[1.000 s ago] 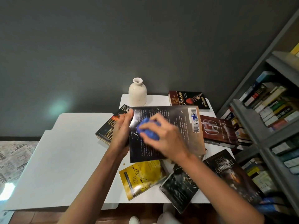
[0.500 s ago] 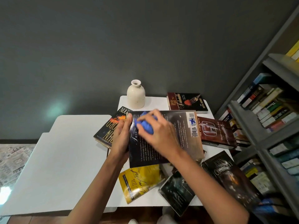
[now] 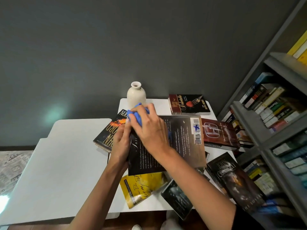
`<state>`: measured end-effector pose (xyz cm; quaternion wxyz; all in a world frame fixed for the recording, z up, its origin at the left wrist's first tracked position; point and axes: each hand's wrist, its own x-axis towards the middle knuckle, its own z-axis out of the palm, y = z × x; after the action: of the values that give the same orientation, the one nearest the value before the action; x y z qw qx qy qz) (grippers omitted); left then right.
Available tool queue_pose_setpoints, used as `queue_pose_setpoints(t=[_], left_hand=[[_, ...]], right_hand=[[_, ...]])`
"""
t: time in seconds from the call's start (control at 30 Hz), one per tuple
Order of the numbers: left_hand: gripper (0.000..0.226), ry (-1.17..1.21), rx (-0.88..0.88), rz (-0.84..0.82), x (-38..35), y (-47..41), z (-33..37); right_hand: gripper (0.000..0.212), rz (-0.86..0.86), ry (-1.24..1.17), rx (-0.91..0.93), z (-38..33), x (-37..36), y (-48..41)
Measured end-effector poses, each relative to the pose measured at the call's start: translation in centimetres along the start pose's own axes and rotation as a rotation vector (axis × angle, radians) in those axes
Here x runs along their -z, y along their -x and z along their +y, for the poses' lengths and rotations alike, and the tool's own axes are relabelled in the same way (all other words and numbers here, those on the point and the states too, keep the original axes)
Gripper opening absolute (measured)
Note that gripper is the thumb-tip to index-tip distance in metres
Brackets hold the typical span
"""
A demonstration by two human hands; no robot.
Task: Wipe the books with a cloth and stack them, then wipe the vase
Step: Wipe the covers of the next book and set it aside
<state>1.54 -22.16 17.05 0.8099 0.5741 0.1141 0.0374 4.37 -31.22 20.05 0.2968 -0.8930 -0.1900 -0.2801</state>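
With right hand [image 3: 149, 131] clutching blue cloth [image 3: 136, 116] near the vase [image 3: 136, 95] and left hand [image 3: 120, 143] gripping the book [image 3: 182, 146], an overshooting stroke could topple the vase.

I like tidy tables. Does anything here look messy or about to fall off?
Yes. The books lie scattered at odd angles, unstacked. One dark book pokes out over the near edge of the white table, so it might slip. The vase stands upright, and nothing has spilled.
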Motion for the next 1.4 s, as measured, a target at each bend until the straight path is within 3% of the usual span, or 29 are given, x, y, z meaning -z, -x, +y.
queue_pose_setpoints(t=[0.1, 0.23, 0.43, 0.6, 0.77, 0.87, 0.97, 1.1, 1.3, 1.4], left_hand=[[0.034, 0.001, -0.003, 0.054, 0.5, -0.2, 0.1], [0.03, -0.046, -0.026, 0.104, 0.8, -0.5, 0.3], [0.034, 0.0, -0.002, 0.018, -0.6, -0.6, 0.2], [0.031, 0.081, 0.059, 0.088, 0.0, -1.0, -0.1], [0.041, 0.079, 0.08, 0.135, 0.3, -0.9, -0.2], [0.039, 0.064, 0.102, 0.195, 0.5, -1.1, 0.1], [0.044, 0.051, 0.104, 0.214, 1.0, -1.4, 0.5], [0.038, 0.034, 0.102, 0.175, 1.1, -1.8, 1.1], [0.034, 0.031, 0.191, 0.214, 0.2, -2.5, 2.2], [0.03, 0.048, 0.285, 0.228, -0.1, -2.6, 2.7]], right_hand=[[0.029, 0.087, 0.087, -0.085, 4.0, 1.6, 0.8], [0.035, 0.17, 0.105, -0.335, 8.3, 3.4, 1.5], [0.035, 0.021, -0.044, -0.058, 1.4, 1.0, 2.3], [0.038, -0.038, -0.03, -0.063, -2.0, 0.0, 4.9], [0.029, -0.158, -0.033, 0.053, -0.3, 1.5, 6.5], [0.021, -0.092, 0.014, 0.071, 3.1, 2.8, 6.9], [0.028, 0.021, 0.118, -0.057, 7.6, 4.8, 6.7], [0.037, 0.002, 0.255, -0.209, 11.0, 6.9, 6.5], [0.087, -0.229, 0.256, 0.055, 7.5, 6.2, 7.4], [0.082, -0.185, 0.352, 0.071, 7.4, 5.3, 6.7]])
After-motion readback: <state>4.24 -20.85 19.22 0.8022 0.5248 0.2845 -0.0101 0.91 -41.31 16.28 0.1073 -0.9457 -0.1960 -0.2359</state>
